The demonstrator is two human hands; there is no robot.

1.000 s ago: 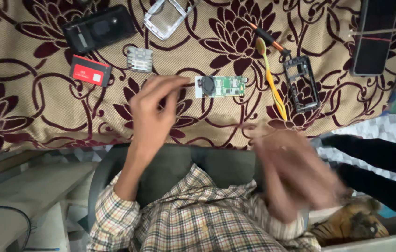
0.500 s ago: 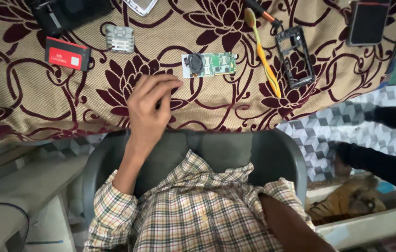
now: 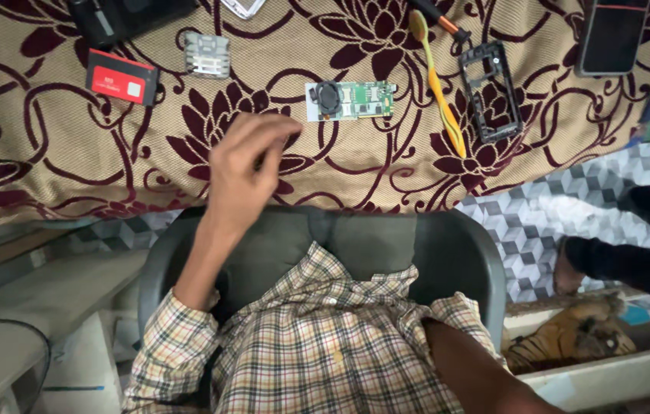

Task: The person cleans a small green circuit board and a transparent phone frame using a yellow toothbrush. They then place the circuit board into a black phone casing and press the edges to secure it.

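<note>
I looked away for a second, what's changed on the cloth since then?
The right hand has dropped out of view; only its forearm shows. The left hand stays raised near the green circuit board, fingers curled, holding nothing visible. The board, red card and yellow tool lie unmoved.

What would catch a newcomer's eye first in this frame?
Probably the left hand, raised with curled fingers over the tan cloth with dark red flowers, just below and left of the green circuit board. Next, the red card-like piece at upper left and the yellow strip tool beside the black phone frame at upper right. The right hand is out of view; only the forearm shows at the bottom edge.
</note>
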